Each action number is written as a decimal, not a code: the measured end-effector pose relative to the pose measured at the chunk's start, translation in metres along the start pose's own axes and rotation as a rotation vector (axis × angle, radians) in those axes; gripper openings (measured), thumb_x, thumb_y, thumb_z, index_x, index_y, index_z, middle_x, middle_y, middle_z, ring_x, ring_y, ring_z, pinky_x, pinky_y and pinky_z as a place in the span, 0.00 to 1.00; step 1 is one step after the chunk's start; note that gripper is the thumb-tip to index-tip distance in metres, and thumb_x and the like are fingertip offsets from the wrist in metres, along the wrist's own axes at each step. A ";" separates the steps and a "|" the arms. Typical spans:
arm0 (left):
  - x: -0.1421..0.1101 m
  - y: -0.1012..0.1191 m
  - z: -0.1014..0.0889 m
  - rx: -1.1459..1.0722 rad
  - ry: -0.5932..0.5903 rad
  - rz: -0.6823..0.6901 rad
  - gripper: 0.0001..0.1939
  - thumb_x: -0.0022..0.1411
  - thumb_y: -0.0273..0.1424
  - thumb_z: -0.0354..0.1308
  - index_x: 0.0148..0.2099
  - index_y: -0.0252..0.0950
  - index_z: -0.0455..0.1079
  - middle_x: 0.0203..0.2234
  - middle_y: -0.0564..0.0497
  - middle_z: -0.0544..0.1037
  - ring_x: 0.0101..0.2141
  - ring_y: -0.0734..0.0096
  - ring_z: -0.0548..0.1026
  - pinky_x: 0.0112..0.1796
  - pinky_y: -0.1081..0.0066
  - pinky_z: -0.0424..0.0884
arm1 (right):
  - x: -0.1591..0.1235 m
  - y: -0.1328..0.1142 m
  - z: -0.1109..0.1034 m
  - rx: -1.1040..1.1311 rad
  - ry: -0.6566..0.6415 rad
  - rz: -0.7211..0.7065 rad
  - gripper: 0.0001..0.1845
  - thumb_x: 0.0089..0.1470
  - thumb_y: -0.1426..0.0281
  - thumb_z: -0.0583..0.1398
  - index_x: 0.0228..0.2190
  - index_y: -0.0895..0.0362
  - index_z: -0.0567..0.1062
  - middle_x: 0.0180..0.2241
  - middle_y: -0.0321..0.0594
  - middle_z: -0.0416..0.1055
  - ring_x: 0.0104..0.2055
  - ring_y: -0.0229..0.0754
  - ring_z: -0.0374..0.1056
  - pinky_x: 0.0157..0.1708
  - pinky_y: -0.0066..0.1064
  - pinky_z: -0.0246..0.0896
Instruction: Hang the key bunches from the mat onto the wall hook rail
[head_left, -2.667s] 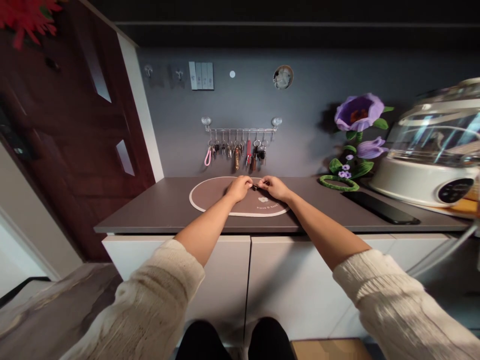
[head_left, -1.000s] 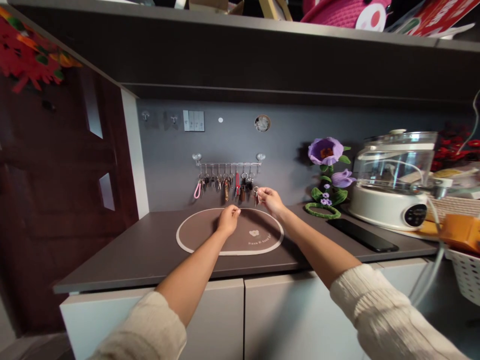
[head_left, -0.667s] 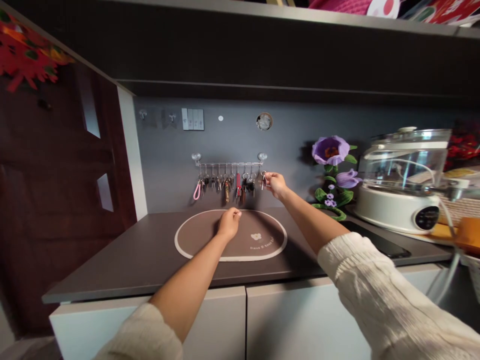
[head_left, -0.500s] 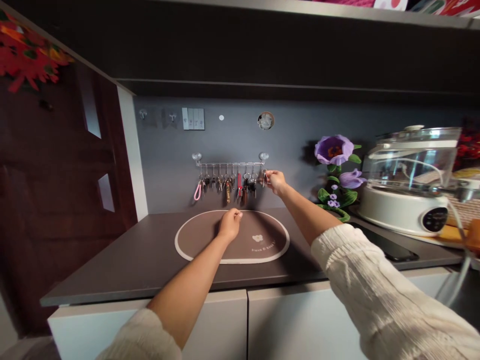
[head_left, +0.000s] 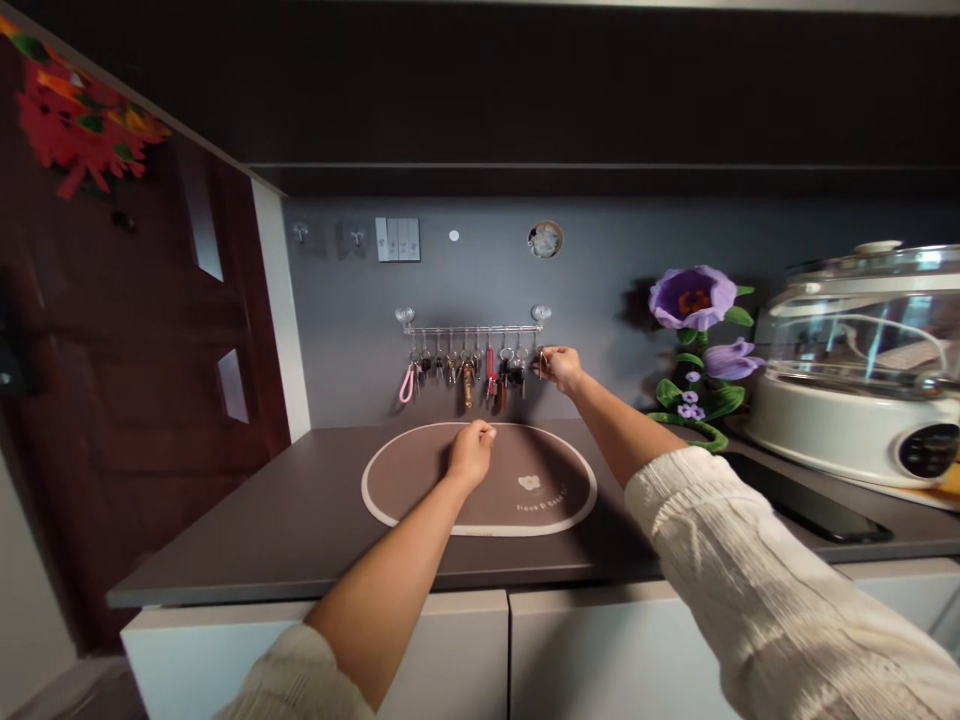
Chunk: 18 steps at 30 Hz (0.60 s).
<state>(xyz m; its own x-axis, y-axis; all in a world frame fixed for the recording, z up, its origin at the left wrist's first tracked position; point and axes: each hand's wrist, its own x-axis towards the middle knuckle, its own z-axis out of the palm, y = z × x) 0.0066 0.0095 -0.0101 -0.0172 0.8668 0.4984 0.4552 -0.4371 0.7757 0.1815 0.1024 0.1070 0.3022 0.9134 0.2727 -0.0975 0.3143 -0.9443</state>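
A clear hook rail (head_left: 474, 330) is fixed to the grey wall by two suction cups, with several sets of keys (head_left: 502, 375) hanging along it. At its right end my right hand (head_left: 561, 370) is closed in a pinch on a key (head_left: 542, 362) just below the last hook. Whether that key's ring still sits on the hook is too small to tell. My left hand (head_left: 472, 452) hovers above the brown oval mat (head_left: 420, 470), fingers curled shut; anything inside them is hidden. A pink loop strap (head_left: 406, 384) hangs at the rail's left end.
Right of the rail stands a purple felt flower (head_left: 694, 298), beside a white appliance with a clear lid (head_left: 847, 400). A black phone (head_left: 814, 500) lies on the counter (head_left: 262, 530). A dark shelf (head_left: 480, 90) overhangs the wall; a dark red door (head_left: 157, 420) is at left.
The whole view has shifted slightly, so the scene sits further right. My right hand stays at the rail's right end and my left hand stays closed over the mat.
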 end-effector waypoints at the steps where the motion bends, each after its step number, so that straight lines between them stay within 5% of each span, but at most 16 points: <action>1: 0.000 0.000 0.000 -0.005 -0.001 -0.006 0.07 0.56 0.28 0.48 0.28 0.34 0.64 0.22 0.54 0.70 0.24 0.77 0.66 0.26 0.76 0.59 | 0.000 0.002 -0.001 -0.003 -0.007 0.002 0.05 0.41 0.77 0.58 0.21 0.58 0.65 0.15 0.34 0.62 0.18 0.32 0.62 0.20 0.27 0.65; 11: 0.001 -0.004 0.002 -0.012 0.012 -0.037 0.07 0.56 0.29 0.47 0.28 0.35 0.64 0.22 0.54 0.71 0.22 0.77 0.65 0.25 0.76 0.58 | -0.008 0.014 -0.008 -0.007 -0.085 -0.014 0.08 0.42 0.78 0.55 0.16 0.58 0.62 0.13 0.32 0.58 0.17 0.29 0.57 0.21 0.23 0.61; 18: 0.001 0.004 -0.004 0.060 0.042 0.003 0.07 0.57 0.28 0.48 0.30 0.35 0.66 0.26 0.51 0.72 0.28 0.74 0.68 0.32 0.73 0.62 | -0.042 0.025 -0.018 -0.107 0.051 0.032 0.06 0.39 0.77 0.57 0.18 0.57 0.63 0.17 0.32 0.60 0.18 0.29 0.57 0.20 0.23 0.56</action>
<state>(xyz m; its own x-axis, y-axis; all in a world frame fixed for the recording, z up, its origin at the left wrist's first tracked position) 0.0046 0.0078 -0.0052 -0.0527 0.8538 0.5179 0.5078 -0.4236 0.7501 0.1837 0.0670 0.0684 0.3489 0.9073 0.2347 -0.0075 0.2532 -0.9674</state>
